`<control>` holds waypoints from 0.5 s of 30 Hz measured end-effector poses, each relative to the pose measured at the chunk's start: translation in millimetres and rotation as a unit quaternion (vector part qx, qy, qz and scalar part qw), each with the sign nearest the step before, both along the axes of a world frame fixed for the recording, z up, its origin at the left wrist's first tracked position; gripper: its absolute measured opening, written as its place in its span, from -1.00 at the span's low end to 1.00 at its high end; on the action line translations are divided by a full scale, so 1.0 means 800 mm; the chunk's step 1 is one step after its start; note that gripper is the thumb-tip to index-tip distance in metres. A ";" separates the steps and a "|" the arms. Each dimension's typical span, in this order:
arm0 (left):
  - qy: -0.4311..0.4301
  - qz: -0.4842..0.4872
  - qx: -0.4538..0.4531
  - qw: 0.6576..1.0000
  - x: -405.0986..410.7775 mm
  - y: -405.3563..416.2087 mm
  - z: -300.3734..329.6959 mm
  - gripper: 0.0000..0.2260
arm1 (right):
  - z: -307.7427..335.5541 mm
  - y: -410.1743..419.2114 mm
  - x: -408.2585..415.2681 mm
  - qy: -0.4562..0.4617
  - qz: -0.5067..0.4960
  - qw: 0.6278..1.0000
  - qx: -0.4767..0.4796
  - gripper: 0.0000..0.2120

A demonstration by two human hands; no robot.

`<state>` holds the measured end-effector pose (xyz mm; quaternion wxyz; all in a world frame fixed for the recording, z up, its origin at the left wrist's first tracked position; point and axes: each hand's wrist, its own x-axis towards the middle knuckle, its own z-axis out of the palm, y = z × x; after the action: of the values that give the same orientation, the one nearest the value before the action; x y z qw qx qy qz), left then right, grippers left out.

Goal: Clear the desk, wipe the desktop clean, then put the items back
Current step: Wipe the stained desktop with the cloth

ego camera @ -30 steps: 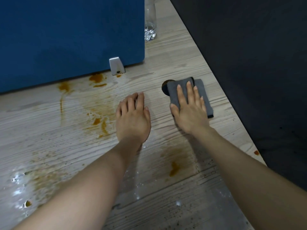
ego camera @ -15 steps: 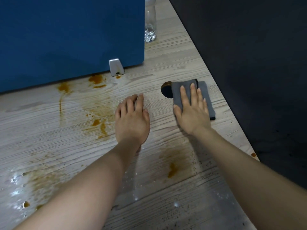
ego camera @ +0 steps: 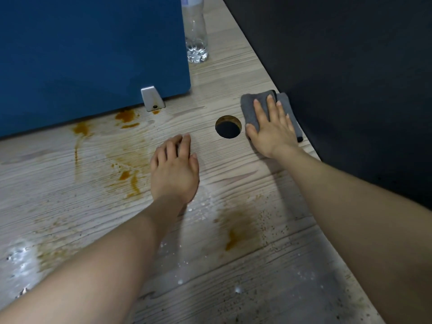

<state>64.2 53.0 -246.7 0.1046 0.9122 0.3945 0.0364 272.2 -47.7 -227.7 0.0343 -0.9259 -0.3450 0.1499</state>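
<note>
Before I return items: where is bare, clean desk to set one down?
Cleanest bare strip: between the blue divider panel, the round cable hole and the clear plastic bottle. Orange-brown stains cover the left and near middle; the grey cloth fills the right edge.

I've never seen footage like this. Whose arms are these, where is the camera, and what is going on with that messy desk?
There is no machine here: these are a person's two bare arms, filmed by a camera worn on the head, looking forward and down. The right hand presses flat on a folded grey cloth near the desk's right edge, beside a round cable hole. The left hand rests on the wooden desktop and holds nothing. Orange-brown stains, dark specks and wet patches mark the surface. A blue divider panel stands at the back on a metal bracket, with a clear plastic bottle next to it.
</note>
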 end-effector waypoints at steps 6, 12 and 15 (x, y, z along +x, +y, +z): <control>0.028 -0.025 0.035 0.999 0.009 -0.003 0.011 -0.57 | 0.006 -0.060 -0.003 0.009 -0.001 1.000 0.001 -0.40; -0.017 -0.096 0.017 0.995 0.042 -0.048 0.027 -0.62 | 0.000 -0.112 -0.028 -0.002 0.013 1.000 0.019 -0.39; -0.013 -0.163 -0.001 0.987 0.058 -0.083 0.017 -0.59 | -0.003 -0.150 -0.050 -0.012 0.004 1.000 0.017 -0.39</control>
<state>110.2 -13.2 -232.9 0.1155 0.9635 0.2396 0.0306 231.8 -168.0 -229.7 0.0458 -0.9256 -0.3514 0.1332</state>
